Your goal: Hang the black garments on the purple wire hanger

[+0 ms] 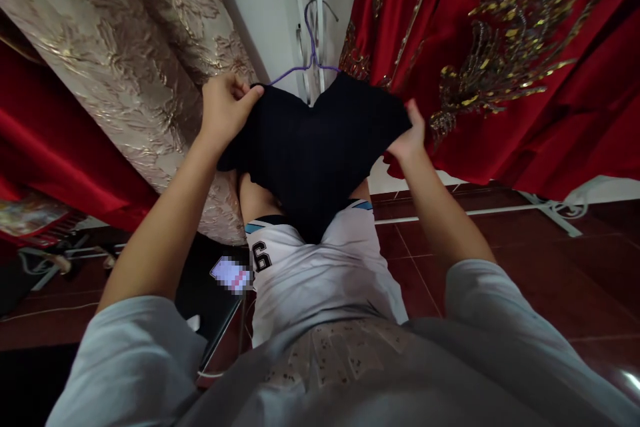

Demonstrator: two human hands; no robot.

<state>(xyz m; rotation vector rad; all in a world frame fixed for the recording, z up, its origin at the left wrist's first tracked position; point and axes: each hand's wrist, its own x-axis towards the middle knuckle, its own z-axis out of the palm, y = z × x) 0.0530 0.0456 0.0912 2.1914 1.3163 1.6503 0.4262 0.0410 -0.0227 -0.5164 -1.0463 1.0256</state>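
Spreading above the white shorts (335,280), the plain black garment (320,147) shows a V-shaped upper edge (its folds are hard to make out). The left hand (226,108) pinches one upper corner; the right hand (411,139) grips the other, fingers partly hidden. The garment conceals the ends of the purple hanger (313,61).

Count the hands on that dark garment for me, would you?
2: the left hand pinches the garment at its upper left edge; the right hand grips its right edge. No other hand shows.
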